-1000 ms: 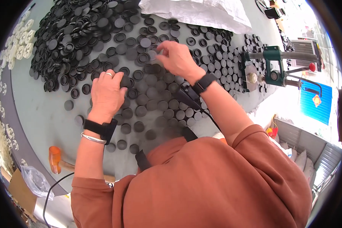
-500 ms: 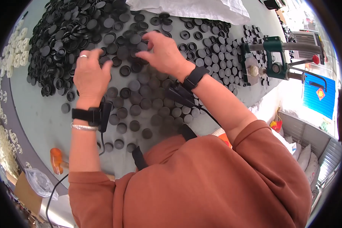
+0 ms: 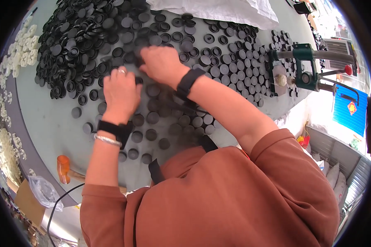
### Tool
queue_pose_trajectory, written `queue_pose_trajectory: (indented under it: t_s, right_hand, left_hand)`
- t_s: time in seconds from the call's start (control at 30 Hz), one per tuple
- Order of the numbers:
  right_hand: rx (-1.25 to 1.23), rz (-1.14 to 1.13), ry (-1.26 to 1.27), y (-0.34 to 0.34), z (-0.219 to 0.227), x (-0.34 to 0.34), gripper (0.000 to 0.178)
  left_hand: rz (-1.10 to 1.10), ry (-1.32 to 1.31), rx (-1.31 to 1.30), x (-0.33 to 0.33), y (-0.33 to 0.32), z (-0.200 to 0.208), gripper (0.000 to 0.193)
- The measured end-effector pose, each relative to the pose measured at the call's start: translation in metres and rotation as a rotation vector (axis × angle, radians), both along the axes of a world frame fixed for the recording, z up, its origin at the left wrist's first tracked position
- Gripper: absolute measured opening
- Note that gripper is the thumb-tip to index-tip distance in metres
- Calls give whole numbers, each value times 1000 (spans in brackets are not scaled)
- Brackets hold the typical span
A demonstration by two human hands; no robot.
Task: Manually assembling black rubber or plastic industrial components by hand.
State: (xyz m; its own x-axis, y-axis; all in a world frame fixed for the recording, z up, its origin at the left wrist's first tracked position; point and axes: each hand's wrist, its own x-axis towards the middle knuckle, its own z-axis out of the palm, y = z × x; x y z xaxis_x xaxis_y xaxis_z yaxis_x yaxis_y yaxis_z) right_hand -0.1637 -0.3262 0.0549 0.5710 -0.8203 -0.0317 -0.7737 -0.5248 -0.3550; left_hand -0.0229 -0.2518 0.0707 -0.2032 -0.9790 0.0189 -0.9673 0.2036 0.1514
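Observation:
Round black plastic caps [image 3: 82, 37] lie in a big heap at the far left of the table. My left hand [image 3: 121, 94] is over the heap's near edge with its fingers curled, and a dark cap [image 3: 139, 80] shows against its thumb. Close by on the right, my right hand [image 3: 163, 66] is held low among loose caps, fingers bent down and closed. Whatever is in its fingertips is hidden and slightly blurred. Between my forearms, more caps [image 3: 151, 134] sit apart on the table.
Rows of grey-topped caps [image 3: 235, 78] cover the right side, beside a green hand press [image 3: 305, 68] with a red-knobbed lever. A white sack [image 3: 218, 10] lies at the back. An orange-headed mallet [image 3: 63, 168] rests front left. White plastic parts [image 3: 22, 55] line the left edge.
My left hand has moved right and nearer to me, its fingers curling. The right hand has shifted left and lower, its spread fingers now closed. The view has shifted slightly.

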Motion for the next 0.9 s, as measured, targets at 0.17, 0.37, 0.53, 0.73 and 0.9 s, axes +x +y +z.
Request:
queue_pose_trajectory:
  t_s: [0.17, 0.37, 0.53, 0.73, 0.9]
  right_hand:
    - [-95, -111, -217, -17, 4, 4, 22]
    - [148, 246, -288, 19, 3, 22, 21]
    - [115, 233, -262, 20, -17, 37, 25]
    - [1164, -181, -668, 9, 1, 26, 36]
    - [1362, -439, -881, 10, -1, 23, 40]
  left_hand:
    - [344, 112, -330, 34, -46, 4, 34]
    - [501, 291, -224, 82, -24, 21, 28]
    - [507, 477, -124, 93, 18, 18, 24]
    - [676, 536, -97, 113, 69, 28, 23]
    - [708, 558, -74, 108, 80, 28, 22]
